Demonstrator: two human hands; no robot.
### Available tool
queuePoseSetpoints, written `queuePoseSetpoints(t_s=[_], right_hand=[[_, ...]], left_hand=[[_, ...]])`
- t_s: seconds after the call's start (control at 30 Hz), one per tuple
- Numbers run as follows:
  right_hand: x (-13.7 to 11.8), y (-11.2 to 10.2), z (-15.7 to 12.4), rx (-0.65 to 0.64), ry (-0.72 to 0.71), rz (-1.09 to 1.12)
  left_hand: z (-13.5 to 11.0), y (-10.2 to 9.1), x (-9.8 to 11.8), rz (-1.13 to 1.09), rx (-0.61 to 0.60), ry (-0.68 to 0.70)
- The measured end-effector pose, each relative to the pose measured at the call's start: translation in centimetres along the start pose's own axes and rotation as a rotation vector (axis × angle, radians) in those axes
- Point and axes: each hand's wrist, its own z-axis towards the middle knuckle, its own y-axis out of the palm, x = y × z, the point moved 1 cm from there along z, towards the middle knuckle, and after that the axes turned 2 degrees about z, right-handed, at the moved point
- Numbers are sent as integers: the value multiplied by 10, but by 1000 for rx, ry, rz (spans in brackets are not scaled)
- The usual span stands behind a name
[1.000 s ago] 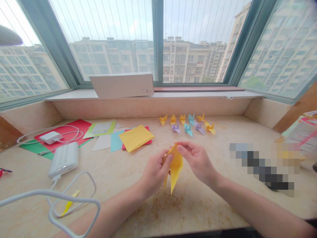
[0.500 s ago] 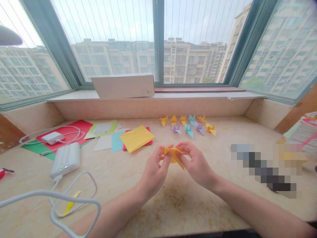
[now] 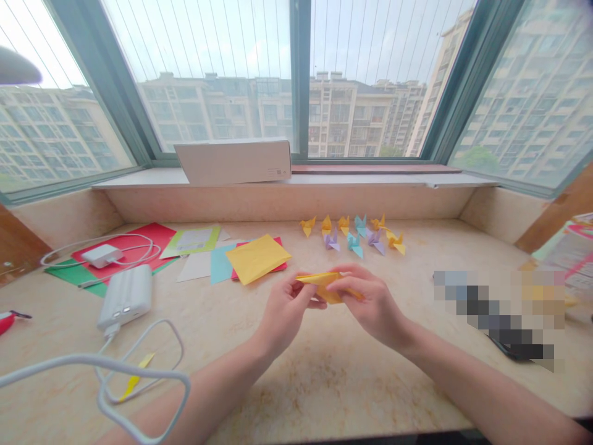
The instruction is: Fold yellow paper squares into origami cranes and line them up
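Between my two hands is a folded piece of yellow origami paper, held just above the stone counter. My left hand pinches its left end between thumb and fingers. On the other side, my right hand grips the right part, its thumb across the near face. The fingers behind the paper are partly hidden. Beyond my hands stand several small folded paper cranes, among them a yellow crane, a blue crane and a purple crane.
Left of my hands lie a stack of yellow paper sheets, a red sheet, a white power bank and a looped white cable. A pixelated dark object lies at right. A white box rests on the sill.
The yellow paper has turned flatter and more lengthwise between my hands. My right thumb has moved over its front face. The view has shifted slightly.
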Motion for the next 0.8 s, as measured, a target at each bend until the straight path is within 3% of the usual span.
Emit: queuePoseSetpoints(t_s=[0.3, 0.6, 0.8], right_hand=[[-1, -5, 5, 38, 25, 18], [0, -8, 7, -32, -60, 17], [-6, -10, 9, -102, -14, -11]], left_hand=[[-2, -1, 4, -66, -15, 12], [-1, 0, 7, -13, 66, 34], [3, -5, 5, 28, 131, 59]])
